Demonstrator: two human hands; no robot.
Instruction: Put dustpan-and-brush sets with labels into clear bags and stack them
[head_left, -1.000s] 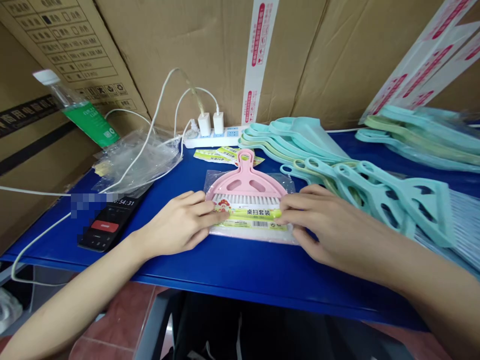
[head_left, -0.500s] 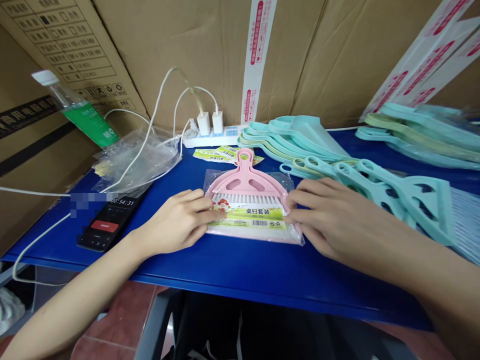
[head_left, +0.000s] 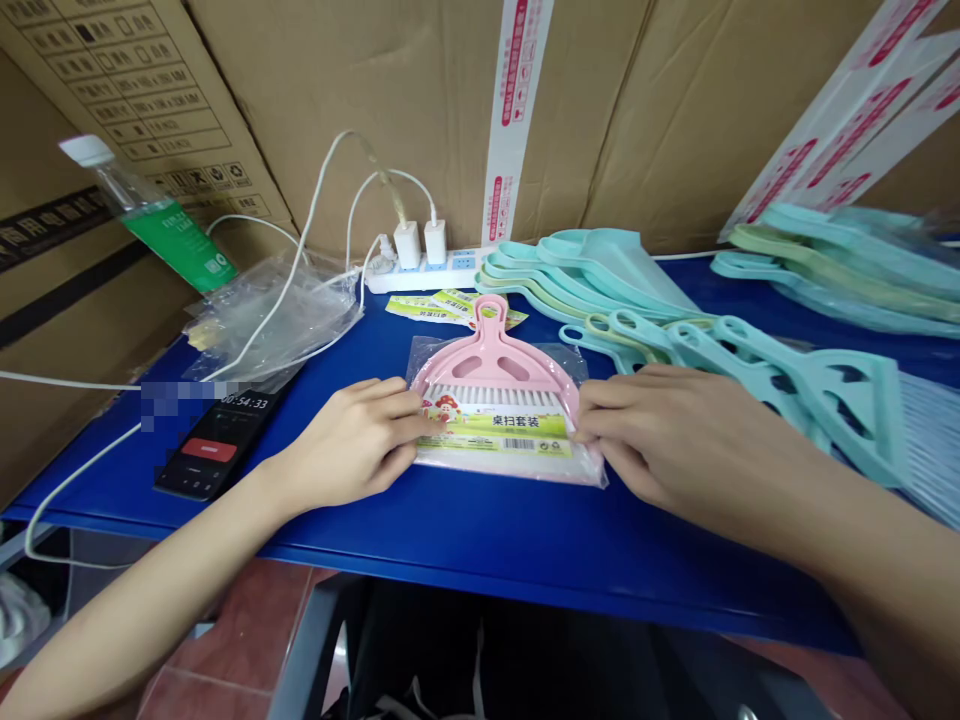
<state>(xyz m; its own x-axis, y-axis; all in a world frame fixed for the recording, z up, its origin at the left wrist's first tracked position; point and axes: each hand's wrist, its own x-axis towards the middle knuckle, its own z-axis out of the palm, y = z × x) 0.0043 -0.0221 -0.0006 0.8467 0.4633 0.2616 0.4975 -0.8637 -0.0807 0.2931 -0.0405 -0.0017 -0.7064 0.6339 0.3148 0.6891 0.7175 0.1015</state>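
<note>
A pink dustpan and brush set [head_left: 491, 352] lies flat on the blue table inside a clear plastic bag [head_left: 517, 468]. Its handle points away from me and sticks out past the bag's far edge. Across the white bristles runs a green and yellow printed label [head_left: 517, 430]. My left hand [head_left: 367, 435] grips the left edge of the bagged set, fingers closed. At the right edge my right hand [head_left: 645, 425] does the same, its fingers bent and pressed together on the bag and the dustpan's rim.
Turquoise dustpans [head_left: 600, 265] and turquoise brushes [head_left: 810, 385] lie to the right, with more bagged sets [head_left: 862, 265] beyond. Spare labels [head_left: 427, 308] lie before a power strip [head_left: 457, 268]. Leftward are a phone [head_left: 217, 450], plastic bags [head_left: 270, 310], white cables and a tilted bottle [head_left: 176, 240].
The fingers of my right hand have drawn closer together at the bag's right edge. My left hand and the pink set stay nearly where they were.
</note>
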